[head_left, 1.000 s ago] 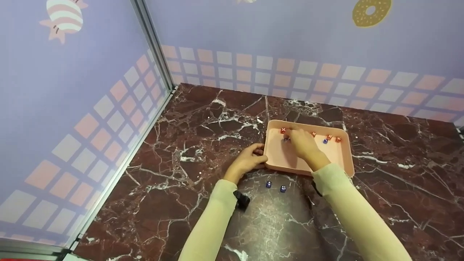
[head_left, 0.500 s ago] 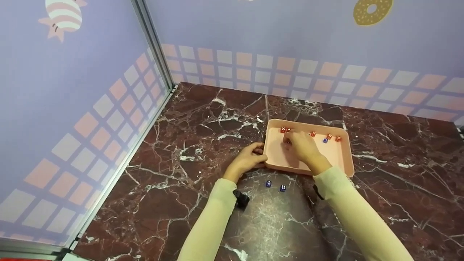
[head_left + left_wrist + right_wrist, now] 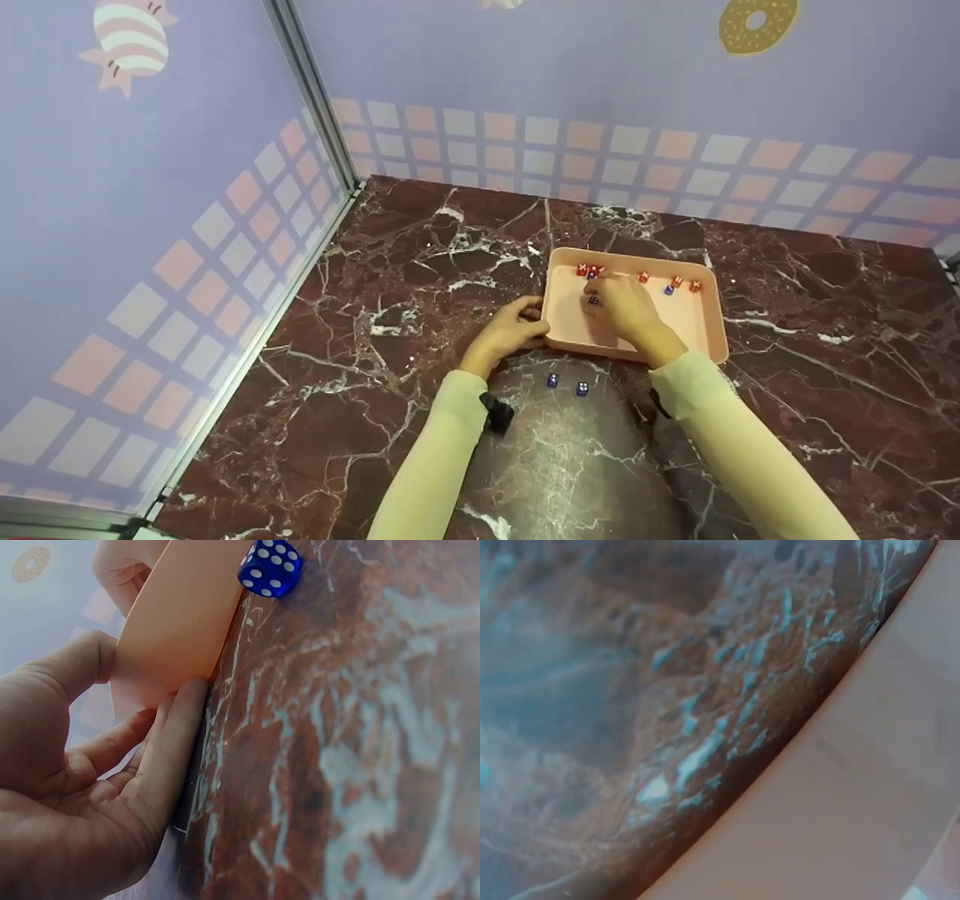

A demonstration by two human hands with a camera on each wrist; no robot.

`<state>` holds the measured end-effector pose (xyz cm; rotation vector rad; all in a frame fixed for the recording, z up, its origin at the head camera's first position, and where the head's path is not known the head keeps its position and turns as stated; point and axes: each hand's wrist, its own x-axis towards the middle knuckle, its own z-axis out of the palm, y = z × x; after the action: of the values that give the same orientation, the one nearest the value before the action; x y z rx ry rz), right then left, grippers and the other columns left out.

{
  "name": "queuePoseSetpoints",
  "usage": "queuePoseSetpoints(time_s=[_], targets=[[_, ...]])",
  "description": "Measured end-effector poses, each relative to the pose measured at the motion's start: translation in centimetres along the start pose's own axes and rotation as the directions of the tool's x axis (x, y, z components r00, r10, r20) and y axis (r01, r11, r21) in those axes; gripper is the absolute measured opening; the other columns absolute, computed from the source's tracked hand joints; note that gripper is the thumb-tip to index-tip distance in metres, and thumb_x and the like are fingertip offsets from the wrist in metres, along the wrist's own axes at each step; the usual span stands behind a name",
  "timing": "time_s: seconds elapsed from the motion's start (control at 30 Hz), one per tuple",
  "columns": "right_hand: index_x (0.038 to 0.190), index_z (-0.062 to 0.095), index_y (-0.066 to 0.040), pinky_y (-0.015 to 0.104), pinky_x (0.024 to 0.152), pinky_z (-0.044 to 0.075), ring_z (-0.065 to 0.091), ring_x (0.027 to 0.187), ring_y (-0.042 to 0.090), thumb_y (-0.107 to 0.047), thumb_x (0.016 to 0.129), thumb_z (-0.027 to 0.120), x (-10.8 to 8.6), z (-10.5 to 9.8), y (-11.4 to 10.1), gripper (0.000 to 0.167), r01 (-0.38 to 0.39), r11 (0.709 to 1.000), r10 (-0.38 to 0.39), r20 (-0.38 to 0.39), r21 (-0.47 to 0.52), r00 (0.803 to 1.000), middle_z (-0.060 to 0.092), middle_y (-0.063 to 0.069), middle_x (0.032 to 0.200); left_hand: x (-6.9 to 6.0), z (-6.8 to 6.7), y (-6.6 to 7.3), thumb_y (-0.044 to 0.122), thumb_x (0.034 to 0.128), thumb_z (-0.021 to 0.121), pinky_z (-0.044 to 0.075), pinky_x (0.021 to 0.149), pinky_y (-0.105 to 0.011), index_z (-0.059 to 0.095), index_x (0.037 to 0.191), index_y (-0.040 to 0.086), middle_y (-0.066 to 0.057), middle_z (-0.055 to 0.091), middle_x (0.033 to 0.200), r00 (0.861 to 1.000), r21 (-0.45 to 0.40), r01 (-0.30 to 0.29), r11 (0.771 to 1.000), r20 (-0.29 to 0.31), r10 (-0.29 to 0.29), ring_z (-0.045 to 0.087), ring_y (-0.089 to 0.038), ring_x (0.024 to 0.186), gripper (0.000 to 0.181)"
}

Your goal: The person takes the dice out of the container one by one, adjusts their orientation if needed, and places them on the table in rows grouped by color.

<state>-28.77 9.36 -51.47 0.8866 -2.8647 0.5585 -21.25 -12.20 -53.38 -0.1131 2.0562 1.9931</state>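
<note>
Your left hand, fingers curled, grips the tray, while your right hand, its hold indiscernible, may brush nearby red dice askew.

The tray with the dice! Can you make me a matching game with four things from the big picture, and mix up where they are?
Things:
1. Left hand
2. Red dice
3. Doughnut picture
4. Right hand

Places:
A. Up on the back wall
B. Over the floor of the tray
C. Touching the tray's left end
D. Inside the tray, along its far side

Right pairs: 1-C, 2-D, 3-A, 4-B
</note>
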Motion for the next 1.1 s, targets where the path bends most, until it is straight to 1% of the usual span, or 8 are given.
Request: queuePoseSetpoints(time_s=[0.17, 0.3, 0.4, 0.57, 0.67, 0.8, 0.97, 1.1], targets=[[0.094, 0.079, -0.001, 0.056, 0.085, 0.061, 0.070, 0.096, 0.039, 0.000, 0.090, 0.078, -0.4, -0.4, 0.1, 0.004, -0.045, 0.998, 0.043, 0.034, 0.046, 0.998, 0.073, 0.017, 0.100, 0.1, 0.1, -0.1, -0.002, 0.0894, 0.066, 0.067, 0.093, -0.039, 0.055, 0.148, -0.004, -0.013, 0.058, 0.115, 1.000, -0.015, -0.005, 1.000, -0.010, 0.005, 0.061, -0.019, 0.094, 0.059], [0.091, 0.079, -0.001, 0.056, 0.084, 0.061, 0.070, 0.093, 0.039, 0.002, 0.088, 0.078, -0.9, -0.5, 0.3, 0.004, -0.060, 0.996, 0.058, 0.025, 0.066, 0.998, 0.074, 0.017, 0.096, 0.1, 0.1, -0.2, -0.003, 0.0897, 0.066, 0.066, 0.095, -0.038, 0.054, 0.148, -0.004, -0.013, 0.058, 0.116, 1.000, -0.025, -0.002, 1.000, -0.006, 0.001, 0.062, -0.020, 0.095, 0.060], [0.090, 0.079, -0.002, 0.057, 0.083, 0.061, 0.071, 0.092, 0.039, 0.001, 0.087, 0.080, -1.2, -0.6, 0.5, 0.005, -0.093, 0.992, 0.092, 0.015, 0.087, 0.996, 0.076, 0.016, 0.094, 0.1, 0.1, -0.1, -0.003, 0.0899, 0.066, 0.066, 0.096, -0.039, 0.053, 0.149, -0.005, -0.013, 0.057, 0.116, 1.000, -0.026, -0.001, 1.000, -0.004, 0.001, 0.061, -0.020, 0.095, 0.061], [0.093, 0.080, -0.002, 0.058, 0.083, 0.061, 0.072, 0.093, 0.039, 0.001, 0.090, 0.076, -1.8, -1.2, 0.7, 0.005, -0.130, 0.984, 0.127, 0.026, 0.119, 0.992, 0.079, 0.013, 0.094, 0.0, 0.0, 0.0, -0.003, 0.0904, 0.066, 0.065, 0.097, -0.040, 0.052, 0.150, -0.005, -0.014, 0.057, 0.116, 1.000, -0.022, 0.001, 1.000, -0.003, -0.001, 0.060, -0.020, 0.096, 0.061], [0.096, 0.080, 0.001, 0.058, 0.086, 0.061, 0.072, 0.096, 0.040, 0.002, 0.090, 0.073, -2.4, -2.0, 0.7, 0.009, -0.100, 0.984, 0.098, 0.018, 0.150, 0.995, 0.079, 0.015, 0.096, -0.1, 0.0, 0.0, -0.003, 0.0905, 0.066, 0.065, 0.098, -0.040, 0.053, 0.149, -0.005, -0.014, 0.057, 0.116, 1.000, -0.021, 0.001, 1.000, -0.004, -0.001, 0.059, -0.020, 0.097, 0.060], [0.098, 0.078, 0.003, 0.057, 0.088, 0.061, 0.072, 0.098, 0.041, 0.003, 0.088, 0.073, -3.8, -3.4, 0.5, 0.011, -0.016, 0.982, 0.022, -0.028, 0.187, 0.999, 0.078, 0.016, 0.097, -0.2, 0.1, 0.1, -0.002, 0.0904, 0.065, 0.065, 0.098, -0.040, 0.053, 0.150, -0.004, -0.014, 0.057, 0.117, 1.000, -0.019, 0.003, 1.000, -0.006, -0.003, 0.060, -0.020, 0.097, 0.061], [0.095, 0.077, 0.001, 0.054, 0.083, 0.062, 0.071, 0.091, 0.037, 0.003, 0.086, 0.076, -6.8, -4.7, -0.2, 0.009, 0.077, 0.977, -0.062, -0.084, 0.198, 0.995, 0.074, 0.013, 0.093, -0.2, 0.3, 0.1, -0.002, 0.0903, 0.065, 0.065, 0.097, -0.039, 0.052, 0.152, -0.003, -0.016, 0.057, 0.120, 1.000, -0.007, 0.021, 1.000, -0.011, -0.021, 0.060, -0.021, 0.098, 0.063], [0.093, 0.076, -0.002, 0.049, 0.077, 0.063, 0.071, 0.086, 0.033, 0.005, 0.082, 0.077, -9.1, -5.3, -1.0, 0.013, 0.135, 0.974, -0.116, -0.115, 0.183, 0.987, 0.071, 0.008, 0.091, -0.2, 0.2, 0.2, 0.000, 0.0911, 0.066, 0.065, 0.098, -0.038, 0.051, 0.153, -0.003, -0.018, 0.058, 0.124, 1.000, 0.008, 0.019, 1.000, -0.009, -0.019, 0.060, -0.021, 0.099, 0.063]])
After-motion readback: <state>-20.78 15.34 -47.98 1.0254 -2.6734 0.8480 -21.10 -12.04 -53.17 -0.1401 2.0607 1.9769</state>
